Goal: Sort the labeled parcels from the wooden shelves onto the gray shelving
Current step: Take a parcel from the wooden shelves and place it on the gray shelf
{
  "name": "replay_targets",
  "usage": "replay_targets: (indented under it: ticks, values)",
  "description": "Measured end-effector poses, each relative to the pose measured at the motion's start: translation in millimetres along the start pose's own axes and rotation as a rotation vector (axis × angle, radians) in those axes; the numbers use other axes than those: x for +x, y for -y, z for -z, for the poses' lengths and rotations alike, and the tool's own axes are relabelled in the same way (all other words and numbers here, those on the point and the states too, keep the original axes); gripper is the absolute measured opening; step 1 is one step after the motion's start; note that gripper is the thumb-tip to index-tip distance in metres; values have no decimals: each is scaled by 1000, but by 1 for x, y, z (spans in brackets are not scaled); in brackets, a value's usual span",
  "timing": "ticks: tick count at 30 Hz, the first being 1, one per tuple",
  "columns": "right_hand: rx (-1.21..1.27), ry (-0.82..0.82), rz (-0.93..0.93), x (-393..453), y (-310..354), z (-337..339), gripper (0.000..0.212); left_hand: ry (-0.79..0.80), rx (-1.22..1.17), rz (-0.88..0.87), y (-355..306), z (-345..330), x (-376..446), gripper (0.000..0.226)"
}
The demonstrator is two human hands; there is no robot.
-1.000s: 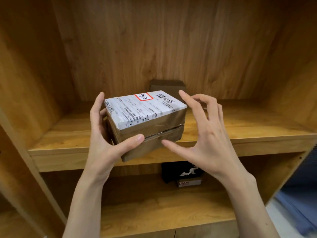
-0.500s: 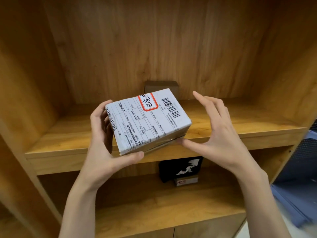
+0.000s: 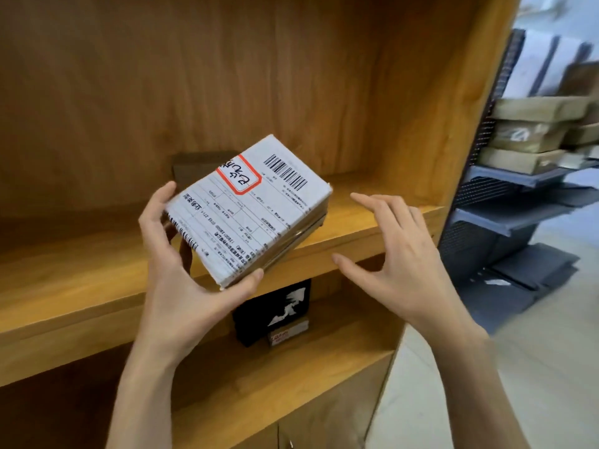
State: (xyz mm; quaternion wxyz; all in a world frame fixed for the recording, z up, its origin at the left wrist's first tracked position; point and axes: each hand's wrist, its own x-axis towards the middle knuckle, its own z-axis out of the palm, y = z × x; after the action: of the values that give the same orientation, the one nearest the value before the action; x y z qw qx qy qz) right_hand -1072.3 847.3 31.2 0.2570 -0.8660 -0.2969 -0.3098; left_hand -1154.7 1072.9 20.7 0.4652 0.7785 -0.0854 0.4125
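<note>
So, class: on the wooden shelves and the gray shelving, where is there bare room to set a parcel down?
Bare board lies on the upper wooden shelf right of the brown box at the back, and left of it too. The lower shelf is bare beside the black box. The gray shelving is crowded with stacked parcels up top; the tier below looks free, though blurred.

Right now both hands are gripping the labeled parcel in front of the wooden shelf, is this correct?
Not quite. In the head view only the left hand grips the labeled parcel; the right hand is open beside it, not touching. The parcel is in front of the wooden shelf.
</note>
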Motion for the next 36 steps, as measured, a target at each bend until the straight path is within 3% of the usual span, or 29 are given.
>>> replay_targets:
  ticks: [8,15,26,36]
  values:
    - [-530,-263,-196,-62,-63,81,36,157,-204,-47,-29,-124,4,103]
    - [-825,-290,-442,-130,-116,156,23,367,-451,-50,-73,-235,-16,107]
    - [-937,-311,-527,-174,-207,227,26,468,-574,-149,-133,-367,-21,99]
    - [-891,-288,-528,-151,-334,225,21,447,-506,-188,-118,-482,10,105]
